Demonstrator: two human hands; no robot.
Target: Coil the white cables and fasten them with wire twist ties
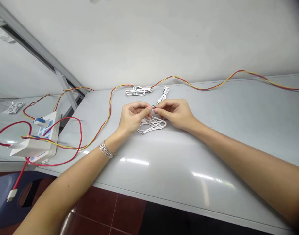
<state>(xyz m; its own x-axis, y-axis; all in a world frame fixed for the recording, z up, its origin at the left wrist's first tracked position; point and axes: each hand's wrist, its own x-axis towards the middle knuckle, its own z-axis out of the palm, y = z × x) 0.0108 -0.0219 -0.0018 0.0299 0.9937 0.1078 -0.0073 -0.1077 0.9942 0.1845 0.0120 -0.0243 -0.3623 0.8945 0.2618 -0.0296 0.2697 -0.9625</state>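
Both hands meet over the middle of the grey table point(213, 147). My left hand point(132, 117) and my right hand point(175, 112) each pinch a small dark tie point(153, 107) between fingertips. Just below the fingers lies a loosely coiled white cable point(151, 125), part of it rising up to the hands. Silver bangles sit on my left wrist.
Two tied white cable bundles point(138, 90) point(163, 95) lie farther back near the wall. A red-and-yellow twisted wire point(200, 87) runs along the back edge. A white power strip point(39, 138) with red cords sits at the left end. Another cable bundle point(14, 107) lies on the neighbouring table.
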